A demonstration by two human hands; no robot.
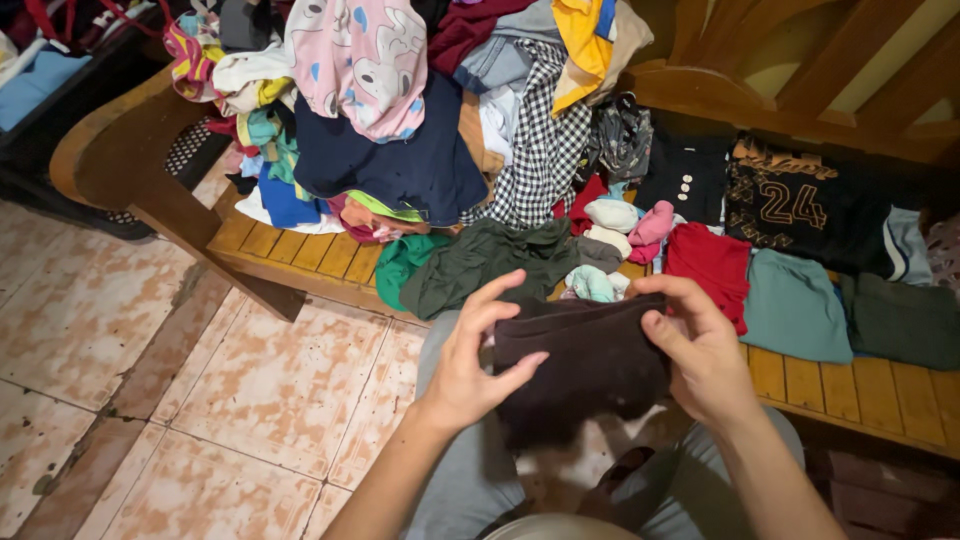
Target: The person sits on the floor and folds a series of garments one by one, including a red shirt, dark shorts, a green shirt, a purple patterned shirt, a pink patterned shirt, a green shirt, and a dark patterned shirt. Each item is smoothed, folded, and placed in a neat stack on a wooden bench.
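I hold a dark brown cloth (585, 365) stretched between both hands over my lap. My left hand (470, 365) pinches its left edge, thumb and fingers closed on the fabric. My right hand (700, 350) grips its right edge the same way. The cloth hangs down between my knees, which are in grey trousers (460, 480). Just beyond it, on the wooden bench (300, 255), lie a dark green garment (480, 262) and several small rolled socks (615, 235).
A tall heap of mixed clothes (400, 110) covers the bench's left half. Folded pieces lie to the right: a red one (712, 262), a teal one (795, 305), a black numbered shirt (800, 205). Blotchy floor tiles (200, 380) spread at the left.
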